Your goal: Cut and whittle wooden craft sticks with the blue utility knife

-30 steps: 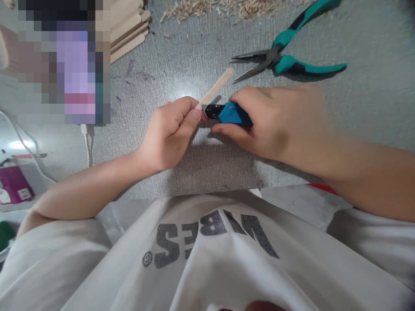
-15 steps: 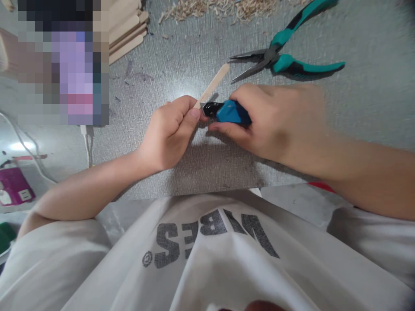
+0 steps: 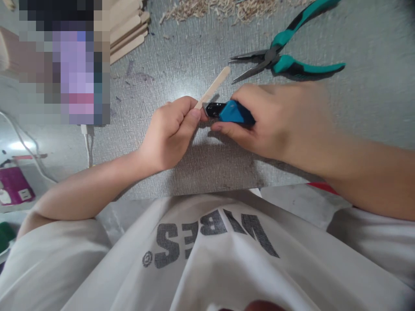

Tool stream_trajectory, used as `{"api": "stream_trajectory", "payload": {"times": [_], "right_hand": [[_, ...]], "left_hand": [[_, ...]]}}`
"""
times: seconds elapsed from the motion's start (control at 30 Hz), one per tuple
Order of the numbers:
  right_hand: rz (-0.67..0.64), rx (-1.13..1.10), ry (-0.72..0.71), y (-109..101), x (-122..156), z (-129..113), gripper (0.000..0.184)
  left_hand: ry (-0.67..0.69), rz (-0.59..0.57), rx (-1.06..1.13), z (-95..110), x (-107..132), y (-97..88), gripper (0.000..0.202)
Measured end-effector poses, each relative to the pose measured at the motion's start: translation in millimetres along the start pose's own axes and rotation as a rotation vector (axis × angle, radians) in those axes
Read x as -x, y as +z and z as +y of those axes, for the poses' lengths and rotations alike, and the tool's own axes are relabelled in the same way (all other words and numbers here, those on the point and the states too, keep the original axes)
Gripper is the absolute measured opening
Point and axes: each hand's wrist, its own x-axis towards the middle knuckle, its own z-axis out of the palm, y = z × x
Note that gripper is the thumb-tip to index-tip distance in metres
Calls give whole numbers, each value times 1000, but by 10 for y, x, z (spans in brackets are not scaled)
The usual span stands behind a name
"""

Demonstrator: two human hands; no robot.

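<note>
A thin wooden craft stick (image 3: 214, 87) with a rounded tip is pinched between the thumb and fingers of my left hand (image 3: 173, 129). It slants up and to the right, and its lower end is hidden in the hand. My right hand (image 3: 275, 116) is wrapped round a blue and black utility knife (image 3: 231, 112). The knife points left, its short blade close to the stick's edge just above my left thumb; whether blade and wood touch I cannot tell. Beyond my right hand lie long-nose pliers (image 3: 270, 56) with teal and black handles, jaws apart.
A pile of craft sticks (image 3: 128, 32) lies at the upper left, beside a blurred-out patch (image 3: 76, 73). Wood shavings (image 3: 223, 9) are heaped at the far edge. A white cable (image 3: 87, 147) and a purple box-like object (image 3: 16, 185) are at the left. The table edge runs before my shirt.
My right hand and the knife have shifted slightly to the right. The craft stick's tip has dipped a little, while my left hand stays nearly in place.
</note>
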Motion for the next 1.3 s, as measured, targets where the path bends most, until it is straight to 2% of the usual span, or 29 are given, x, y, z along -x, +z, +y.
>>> {"api": "stream_trajectory", "payload": {"times": [0.2,0.4,0.6,0.77,0.93,1.13,1.2,1.3], "right_hand": [[-18,27,22,-27,-12,3,89],[7,5,60,-56,13,29,85],[-11,17,-5,-92,13,1,79],[-62,81,19,-124,21,-25,81],[-38,25,31,-131,39,-6,82],[21,-2,132,-141,56,49,90],[64,-21,127,-142,65,71,91],[100,-59,138,-141,60,108,90]], "left_hand": [[3,1,14,-26,1,9,30],[-27,10,29,-24,9,0,32],[8,-2,-81,12,10,-20,36],[14,-6,-126,16,11,-40,36],[12,-19,-153,41,5,-61,36],[6,-40,-165,62,-14,-70,34],[35,-76,-266,66,-30,-100,35],[103,-194,-449,96,-50,-185,32]]}}
